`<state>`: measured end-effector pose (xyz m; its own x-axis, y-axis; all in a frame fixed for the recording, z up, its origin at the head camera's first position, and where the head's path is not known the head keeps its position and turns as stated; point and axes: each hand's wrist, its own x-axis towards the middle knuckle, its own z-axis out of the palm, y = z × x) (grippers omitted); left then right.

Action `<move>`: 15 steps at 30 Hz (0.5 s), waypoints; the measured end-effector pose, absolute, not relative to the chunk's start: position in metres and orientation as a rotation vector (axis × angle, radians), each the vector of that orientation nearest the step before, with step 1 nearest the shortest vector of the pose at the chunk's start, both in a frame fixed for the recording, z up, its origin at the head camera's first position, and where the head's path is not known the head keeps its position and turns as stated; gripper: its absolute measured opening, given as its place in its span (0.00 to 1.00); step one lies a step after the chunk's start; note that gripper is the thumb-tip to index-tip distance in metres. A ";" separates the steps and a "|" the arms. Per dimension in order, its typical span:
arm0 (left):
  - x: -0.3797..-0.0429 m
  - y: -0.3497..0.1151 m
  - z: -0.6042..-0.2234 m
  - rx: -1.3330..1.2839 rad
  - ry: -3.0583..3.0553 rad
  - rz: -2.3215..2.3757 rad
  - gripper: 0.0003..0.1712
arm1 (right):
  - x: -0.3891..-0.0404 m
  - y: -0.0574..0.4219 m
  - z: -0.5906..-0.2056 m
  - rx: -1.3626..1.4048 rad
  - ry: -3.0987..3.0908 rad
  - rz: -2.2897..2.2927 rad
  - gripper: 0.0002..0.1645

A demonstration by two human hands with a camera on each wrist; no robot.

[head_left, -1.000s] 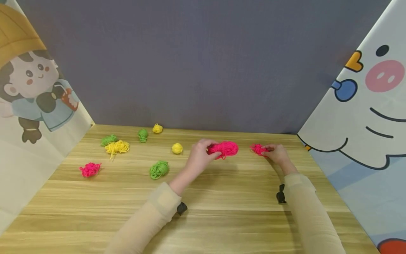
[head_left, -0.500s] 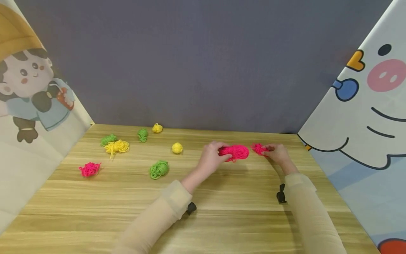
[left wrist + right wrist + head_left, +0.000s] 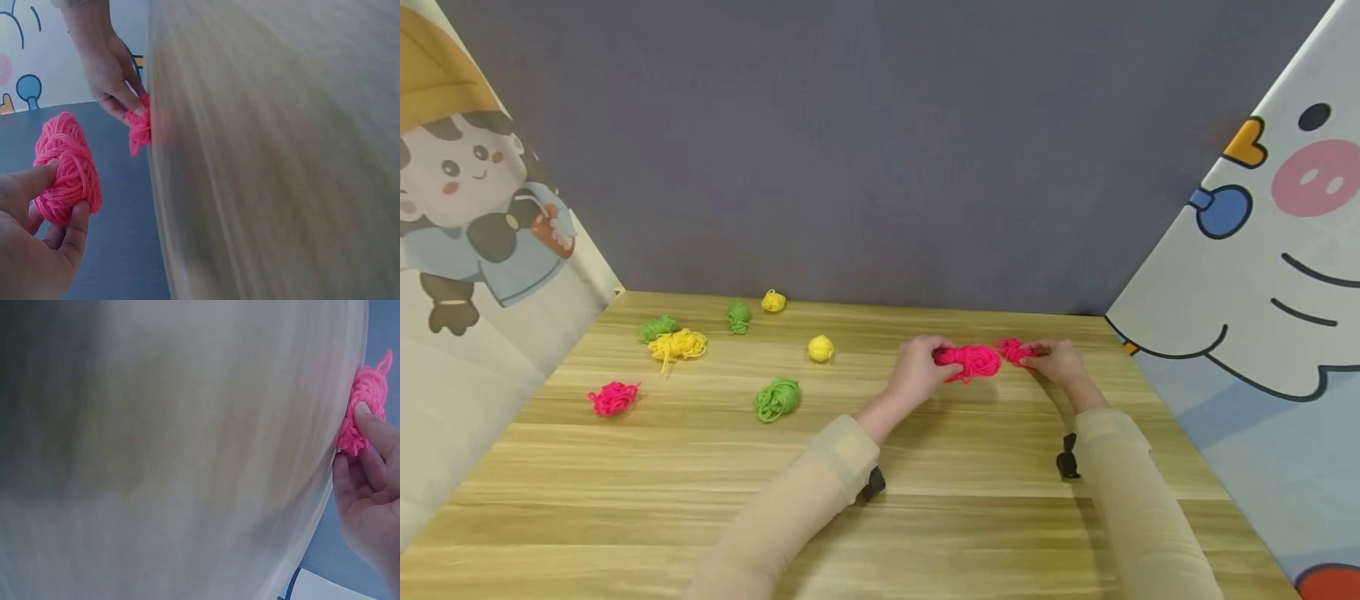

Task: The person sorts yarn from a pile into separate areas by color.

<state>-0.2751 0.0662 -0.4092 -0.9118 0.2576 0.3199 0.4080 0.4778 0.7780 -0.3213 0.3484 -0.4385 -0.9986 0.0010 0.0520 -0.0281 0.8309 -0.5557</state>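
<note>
Your left hand [image 3: 917, 368] had just carried the large pink skein [image 3: 974, 362] rightward, closing most of the gap to the small pink bundle [image 3: 1015, 351], while your right hand [image 3: 1057, 363] had stayed where it was. You pinched the skein between the thumb and fingertips of your left hand, and it hung just above the tabletop [image 3: 625, 492]. With your right hand you pinched the small pink bundle between thumb and fingers, down against the wood toward the right of the far part. From your head view the two pinks all but met; your left wrist view showed them still apart, so they were near but not touching.

What this meant, in my judgement, was that the carry was nearly over, though the skein had not been set down. The rest lay where it had been: a third pink bundle [image 3: 613, 399] alone at the far left, a large green bundle [image 3: 777, 400] nearer you, and a round yellow ball [image 3: 821, 348] between that green and the back wall [image 3: 865, 167].
</note>
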 end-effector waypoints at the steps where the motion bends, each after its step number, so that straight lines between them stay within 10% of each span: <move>1: -0.277 0.068 -0.411 -0.574 -2.566 -1.416 0.16 | -0.321 0.348 -0.438 0.019 -2.959 0.900 0.18; 15: -0.290 0.087 -0.427 -0.437 -2.638 -1.502 0.15 | -0.321 0.346 -0.436 -0.034 -2.964 0.932 0.19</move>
